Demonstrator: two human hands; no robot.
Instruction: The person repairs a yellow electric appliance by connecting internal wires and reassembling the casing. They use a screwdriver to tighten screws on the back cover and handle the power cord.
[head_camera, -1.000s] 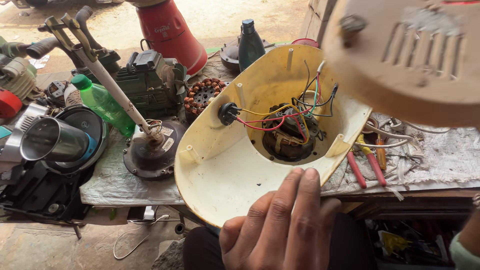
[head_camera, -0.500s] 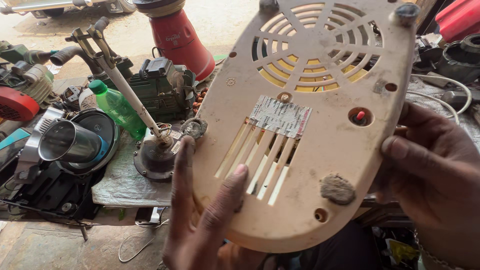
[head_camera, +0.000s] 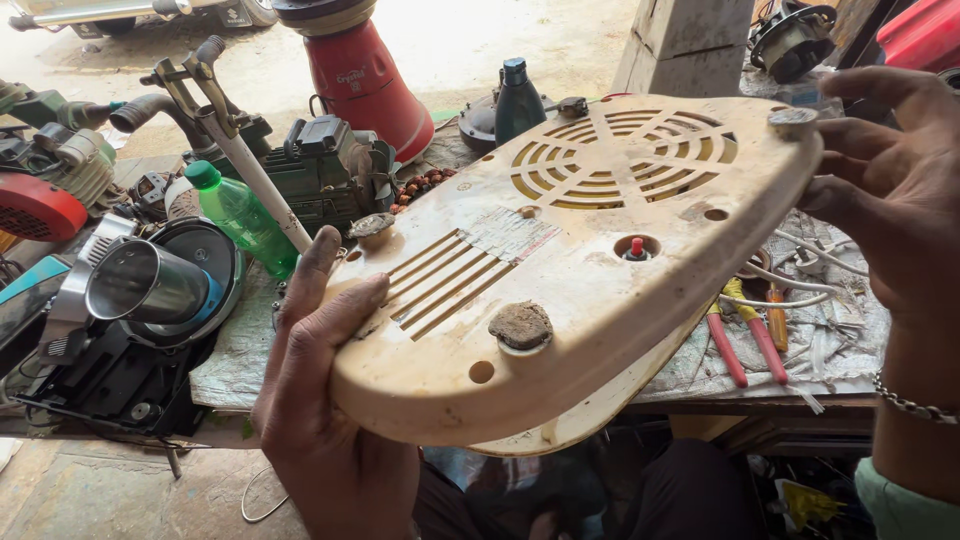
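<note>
Above a cluttered outdoor repair table (head_camera: 250, 350), the left hand (head_camera: 330, 400) grips the cream base plate (head_camera: 580, 290) at its near end while the right hand (head_camera: 890, 210), fingers spread, braces the far rim, keeping the vented underside up.

— What's the setting like?
— Outdoors, in bright daylight. Pale sandy ground (head_camera: 500, 40) stretches beyond the workbench's (head_camera: 240, 350) far edge.
— Anything standing there?
— A whitish concrete post (head_camera: 685, 45) at the far right corner; rough concrete floor (head_camera: 110, 495) lies below the near edge.
</note>
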